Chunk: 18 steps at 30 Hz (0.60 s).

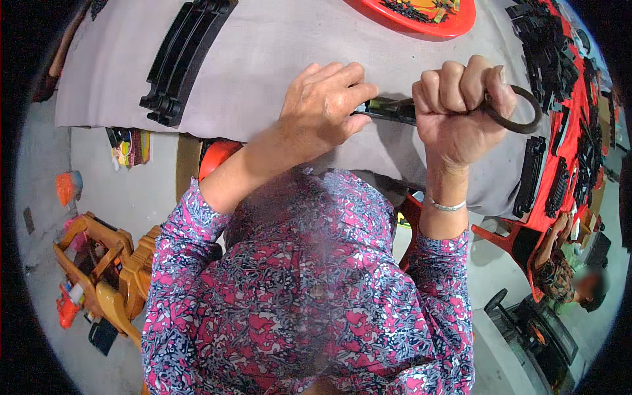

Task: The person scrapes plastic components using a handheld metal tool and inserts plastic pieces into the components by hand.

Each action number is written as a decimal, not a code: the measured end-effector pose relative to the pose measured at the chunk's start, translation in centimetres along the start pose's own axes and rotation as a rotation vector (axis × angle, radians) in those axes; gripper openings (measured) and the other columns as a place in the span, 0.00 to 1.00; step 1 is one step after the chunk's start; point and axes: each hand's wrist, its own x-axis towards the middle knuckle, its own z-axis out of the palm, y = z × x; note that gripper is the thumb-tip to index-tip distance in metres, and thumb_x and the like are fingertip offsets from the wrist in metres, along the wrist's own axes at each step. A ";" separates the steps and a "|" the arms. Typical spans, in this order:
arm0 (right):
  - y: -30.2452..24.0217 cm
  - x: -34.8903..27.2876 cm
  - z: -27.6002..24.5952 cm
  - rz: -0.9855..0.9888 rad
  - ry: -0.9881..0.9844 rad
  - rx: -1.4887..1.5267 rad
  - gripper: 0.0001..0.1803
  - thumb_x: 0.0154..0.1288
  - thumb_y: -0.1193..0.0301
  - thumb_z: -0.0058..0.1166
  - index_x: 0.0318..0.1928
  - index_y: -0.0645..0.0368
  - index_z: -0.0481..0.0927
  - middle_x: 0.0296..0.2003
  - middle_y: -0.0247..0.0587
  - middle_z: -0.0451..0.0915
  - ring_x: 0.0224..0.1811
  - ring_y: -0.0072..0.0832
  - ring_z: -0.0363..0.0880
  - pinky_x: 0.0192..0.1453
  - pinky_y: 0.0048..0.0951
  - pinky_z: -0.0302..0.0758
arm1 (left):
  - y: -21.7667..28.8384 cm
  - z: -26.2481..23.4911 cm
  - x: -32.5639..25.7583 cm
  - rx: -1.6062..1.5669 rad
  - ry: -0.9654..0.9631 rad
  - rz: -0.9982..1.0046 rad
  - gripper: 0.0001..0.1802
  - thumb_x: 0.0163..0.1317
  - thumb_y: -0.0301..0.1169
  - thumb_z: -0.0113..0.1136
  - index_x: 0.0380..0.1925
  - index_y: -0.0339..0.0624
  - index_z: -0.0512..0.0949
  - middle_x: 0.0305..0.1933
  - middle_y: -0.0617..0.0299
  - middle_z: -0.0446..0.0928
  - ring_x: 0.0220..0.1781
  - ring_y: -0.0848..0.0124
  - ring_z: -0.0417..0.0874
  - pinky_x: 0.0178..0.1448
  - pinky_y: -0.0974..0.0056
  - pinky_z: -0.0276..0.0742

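Note:
My right hand [463, 108] is closed in a fist round a pair of dark scissors [537, 118]; one large ring handle sticks out past the thumb side. From that fist the blades run left toward my left hand [321, 108]. Thumb and fingers of the left hand pinch the end of a narrow black plastic part [390, 117], with a small yellow-green bit showing at the fingertips. Scissors and part meet between the hands, just above the table's near edge. My fingers hide most of the part, so its full shape cannot be made out.
Long black plastic parts [184, 59] lie at the left of the grey-covered table [263, 39]. A red basin [454, 25] with small black pieces stands at the far side. Many black parts cover a red cloth [550, 191] at right. Another person [556, 266] sits beyond it.

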 end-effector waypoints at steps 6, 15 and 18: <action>1.1 0.0 -0.2 0.053 0.008 0.011 0.22 0.66 0.58 0.45 0.18 0.50 0.56 0.14 0.22 0.49 0.16 0.19 0.44 0.22 0.28 0.47 | -0.3 0.1 0.0 0.025 0.029 0.026 0.20 0.42 0.32 0.72 0.37 0.43 0.80 0.34 0.60 0.73 0.41 0.61 0.78 0.43 0.57 0.71; -2.0 -0.2 -0.8 -0.028 -0.101 0.052 0.22 0.68 0.57 0.42 0.18 0.50 0.57 0.13 0.25 0.51 0.16 0.19 0.40 0.22 0.28 0.46 | -0.4 0.4 -0.2 0.049 0.051 0.020 0.22 0.41 0.33 0.74 0.39 0.43 0.81 0.33 0.60 0.72 0.39 0.60 0.78 0.43 0.56 0.72; -2.1 -0.6 -0.5 -0.018 -0.103 0.010 0.22 0.67 0.58 0.43 0.18 0.50 0.57 0.13 0.24 0.51 0.16 0.19 0.41 0.22 0.28 0.46 | -0.3 0.5 -0.1 0.041 0.059 0.019 0.21 0.41 0.32 0.74 0.39 0.44 0.81 0.33 0.61 0.72 0.39 0.60 0.77 0.43 0.56 0.72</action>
